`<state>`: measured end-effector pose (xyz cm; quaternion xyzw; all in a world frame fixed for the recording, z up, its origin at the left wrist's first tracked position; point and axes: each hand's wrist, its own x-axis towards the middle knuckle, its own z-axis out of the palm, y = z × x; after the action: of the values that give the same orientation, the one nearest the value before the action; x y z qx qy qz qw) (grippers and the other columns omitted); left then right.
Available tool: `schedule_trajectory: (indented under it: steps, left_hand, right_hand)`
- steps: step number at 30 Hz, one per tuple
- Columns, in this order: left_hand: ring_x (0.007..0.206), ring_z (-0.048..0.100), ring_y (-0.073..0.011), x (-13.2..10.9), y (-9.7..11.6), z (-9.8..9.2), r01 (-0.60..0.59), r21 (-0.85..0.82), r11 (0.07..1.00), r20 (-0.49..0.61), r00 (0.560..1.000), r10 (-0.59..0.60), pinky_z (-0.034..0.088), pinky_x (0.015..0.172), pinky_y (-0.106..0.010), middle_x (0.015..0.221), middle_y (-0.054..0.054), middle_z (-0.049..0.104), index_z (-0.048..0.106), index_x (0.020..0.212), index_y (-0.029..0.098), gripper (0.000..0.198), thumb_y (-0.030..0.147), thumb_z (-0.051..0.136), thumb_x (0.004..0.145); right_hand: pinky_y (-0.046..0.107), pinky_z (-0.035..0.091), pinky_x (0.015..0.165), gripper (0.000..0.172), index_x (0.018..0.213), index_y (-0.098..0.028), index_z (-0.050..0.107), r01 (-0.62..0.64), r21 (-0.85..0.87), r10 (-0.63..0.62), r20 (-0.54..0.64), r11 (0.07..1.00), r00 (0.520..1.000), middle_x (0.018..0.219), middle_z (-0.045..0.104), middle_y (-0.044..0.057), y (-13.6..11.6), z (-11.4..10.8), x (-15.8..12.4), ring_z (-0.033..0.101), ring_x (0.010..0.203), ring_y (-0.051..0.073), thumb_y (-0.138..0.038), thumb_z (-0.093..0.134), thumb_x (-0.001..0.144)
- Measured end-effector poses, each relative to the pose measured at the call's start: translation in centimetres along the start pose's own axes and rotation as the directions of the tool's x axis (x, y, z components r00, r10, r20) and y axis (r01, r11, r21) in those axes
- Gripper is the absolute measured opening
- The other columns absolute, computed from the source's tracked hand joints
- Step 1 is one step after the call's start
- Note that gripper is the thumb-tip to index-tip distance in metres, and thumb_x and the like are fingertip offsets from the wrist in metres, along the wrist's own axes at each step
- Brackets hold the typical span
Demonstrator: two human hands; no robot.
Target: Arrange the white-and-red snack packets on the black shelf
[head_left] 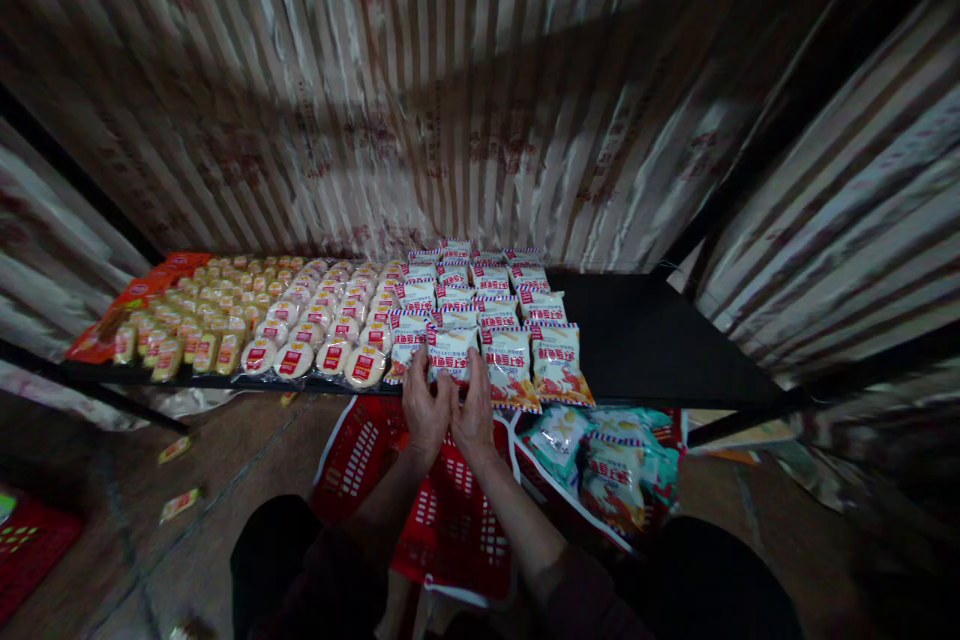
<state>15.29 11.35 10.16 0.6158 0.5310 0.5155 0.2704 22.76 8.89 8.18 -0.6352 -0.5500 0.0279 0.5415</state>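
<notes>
My left hand [426,408] and my right hand [471,412] meet at the front edge of a black shelf [637,340]. Between them they grip a white snack bag [452,348] with red lettering, its lower part hidden behind my fingers. Similar snack bags [510,360] stand in several rows around it, leaning back one on another. To the left, round wrapped cakes [328,325] with red labels lie in overlapping rows. Further left are small yellow wrapped cakes [202,320].
An orange package [120,310] lies at the shelf's left end. Below the shelf stand a red basket [457,540] and another basket holding green and white bags [615,465]. Small wrapped pieces [180,505] lie on the floor near a red crate [34,550]. Striped curtain [420,70] hangs behind.
</notes>
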Motion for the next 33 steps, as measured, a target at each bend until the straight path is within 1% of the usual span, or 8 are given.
schedule_trajectory:
  steps: [7,12,15,19,22,26,29,33]
  left_hand:
    - [0.119,0.053,-0.0233,0.2,-0.8,0.4,-0.062,0.035,0.997,0.035,0.998,0.061,0.042,0.102,-0.043,0.129,-0.014,0.056,0.047,0.133,0.017,0.046,0.03,0.049,0.088]
    - [0.119,0.052,-0.023,0.0,-1.0,0.4,-0.089,0.024,0.996,0.052,0.995,0.088,0.044,0.1,-0.042,0.126,-0.014,0.056,0.045,0.134,0.016,0.047,0.025,0.049,0.087]
    - [0.119,0.052,-0.0218,0.1,-0.9,0.3,-0.124,0.051,0.991,0.071,0.99,0.12,0.044,0.102,-0.04,0.127,-0.013,0.055,0.046,0.134,0.018,0.046,0.023,0.048,0.088]
    - [0.119,0.051,-0.0206,0.2,-0.8,0.2,-0.164,0.117,0.979,0.1,0.983,0.153,0.042,0.103,-0.038,0.126,-0.011,0.056,0.048,0.133,0.02,0.044,0.023,0.046,0.089]
    - [0.119,0.051,-0.0206,0.4,-0.6,0.2,-0.173,0.158,0.972,0.098,0.982,0.159,0.042,0.104,-0.038,0.126,-0.01,0.056,0.049,0.133,0.021,0.044,0.022,0.046,0.089]
    - [0.119,0.05,-0.0206,0.5,-0.5,0.3,-0.161,0.172,0.972,0.103,0.984,0.145,0.042,0.103,-0.037,0.125,-0.01,0.056,0.049,0.133,0.021,0.044,0.022,0.044,0.09]
    - [0.119,0.05,-0.0203,0.7,-0.5,0.4,-0.15,0.177,0.973,0.105,0.986,0.133,0.041,0.104,-0.036,0.126,-0.01,0.056,0.049,0.134,0.02,0.045,0.022,0.043,0.09]
    - [0.12,0.05,-0.021,1.0,-0.7,0.4,-0.156,0.182,0.971,0.116,0.984,0.137,0.039,0.106,-0.038,0.127,-0.011,0.056,0.049,0.134,0.019,0.044,0.024,0.041,0.091]
  right_hand:
    - [0.056,0.031,0.11,0.058,0.15,-0.019,0.013,0.022,-0.087,-0.023,-0.007,0.996,1.0,0.156,0.022,0.014,0.6,0.3,0.0,0.021,0.143,0.027,-0.032,0.033,0.097]
    - [0.055,0.032,0.11,0.061,0.151,-0.019,0.008,0.03,-0.175,-0.03,0.003,0.984,1.0,0.155,0.022,0.015,0.7,0.3,0.0,0.021,0.143,0.027,-0.032,0.034,0.096]
    - [0.054,0.033,0.109,0.063,0.151,-0.018,0.008,0.045,-0.2,-0.044,0.011,0.979,0.999,0.155,0.023,0.017,1.0,0.5,-0.1,0.022,0.143,0.028,-0.033,0.036,0.096]
    - [0.052,0.034,0.109,0.063,0.151,-0.018,0.005,0.047,-0.176,-0.045,0.015,0.983,0.999,0.155,0.022,0.017,1.5,0.8,-0.1,0.024,0.142,0.027,-0.033,0.034,0.097]
    - [0.051,0.036,0.108,0.063,0.151,-0.018,0.006,0.05,-0.154,-0.046,0.031,0.987,0.998,0.154,0.025,0.016,1.7,0.9,0.1,0.028,0.141,0.027,-0.035,0.034,0.097]
    - [0.052,0.035,0.108,0.063,0.151,-0.016,0.007,0.037,-0.135,-0.029,0.062,0.99,0.998,0.153,0.028,0.017,1.7,0.8,0.6,0.028,0.14,0.027,-0.035,0.032,0.097]
    - [0.052,0.035,0.109,0.063,0.151,-0.016,0.007,0.027,-0.113,-0.018,0.078,0.993,0.997,0.153,0.028,0.016,1.6,0.8,0.8,0.026,0.141,0.027,-0.035,0.033,0.097]
    - [0.052,0.034,0.109,0.063,0.151,-0.017,0.008,0.01,-0.102,-0.002,0.079,0.995,0.997,0.153,0.027,0.016,1.6,1.0,1.0,0.028,0.14,0.027,-0.035,0.033,0.096]
